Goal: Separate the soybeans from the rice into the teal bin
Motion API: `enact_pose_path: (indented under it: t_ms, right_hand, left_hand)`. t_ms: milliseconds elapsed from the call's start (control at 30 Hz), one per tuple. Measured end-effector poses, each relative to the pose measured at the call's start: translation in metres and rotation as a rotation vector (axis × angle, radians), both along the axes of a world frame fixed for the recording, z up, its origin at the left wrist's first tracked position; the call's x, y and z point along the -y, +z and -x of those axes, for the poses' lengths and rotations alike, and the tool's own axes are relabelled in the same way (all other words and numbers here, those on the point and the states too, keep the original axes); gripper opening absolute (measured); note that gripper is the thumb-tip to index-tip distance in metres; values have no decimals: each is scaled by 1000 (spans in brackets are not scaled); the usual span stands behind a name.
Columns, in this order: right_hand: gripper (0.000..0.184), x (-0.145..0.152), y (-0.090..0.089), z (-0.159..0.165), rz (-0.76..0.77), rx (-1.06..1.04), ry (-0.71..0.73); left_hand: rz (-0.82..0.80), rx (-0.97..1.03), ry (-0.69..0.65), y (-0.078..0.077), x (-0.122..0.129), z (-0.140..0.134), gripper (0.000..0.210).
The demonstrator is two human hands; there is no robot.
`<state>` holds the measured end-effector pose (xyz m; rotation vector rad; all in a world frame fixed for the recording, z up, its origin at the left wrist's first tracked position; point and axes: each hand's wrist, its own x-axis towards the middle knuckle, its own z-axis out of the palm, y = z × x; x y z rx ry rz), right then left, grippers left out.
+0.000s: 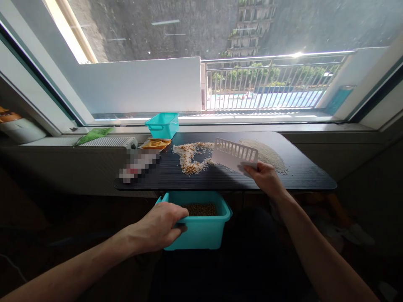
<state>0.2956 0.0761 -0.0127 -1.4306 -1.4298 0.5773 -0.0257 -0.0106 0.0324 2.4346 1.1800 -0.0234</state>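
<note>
My left hand [168, 223] is closed over the near left rim of a teal plastic bin [201, 235], which sits below the table's front edge with small brown grains, perhaps beans, inside. Pinched in my right hand [266, 178] is a flat white slotted scraper [231, 153], tilted above the dark table. Just left of the scraper lies a patch of mixed white and yellow-brown grains [191, 161] spread in a rough loop. To its right, partly behind it, is a broad pile of white rice-like grains [267, 154].
A second teal bin [163, 125] stands at the table's back left, beside a bread-like item in a wrapper [155, 144]. A blurred-out item [140, 167] lies at the left end of the black table [302, 176]. A green cloth [94, 135] rests on the radiator [110, 142]. Behind is a large window.
</note>
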Motion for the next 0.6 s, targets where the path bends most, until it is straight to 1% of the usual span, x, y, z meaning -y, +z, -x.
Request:
enact_pose_path:
  t_ms: [100, 300, 467, 600]
  right_hand:
    - [34, -4, 3, -3, 2, -26, -29]
    - [30, -4, 4, -8, 12, -25, -51]
    - [36, 2, -1, -9, 24, -125, 23]
    - [41, -8, -4, -6, 15, -180, 55]
  left_hand:
    - [-11, -4, -1, -1, -1, 0, 18]
    - [1, -4, 7, 0, -1, 0, 17]
    - [-9, -12, 3, -1, 0, 0, 17]
    - [-10, -11, 3, -2, -1, 0, 17]
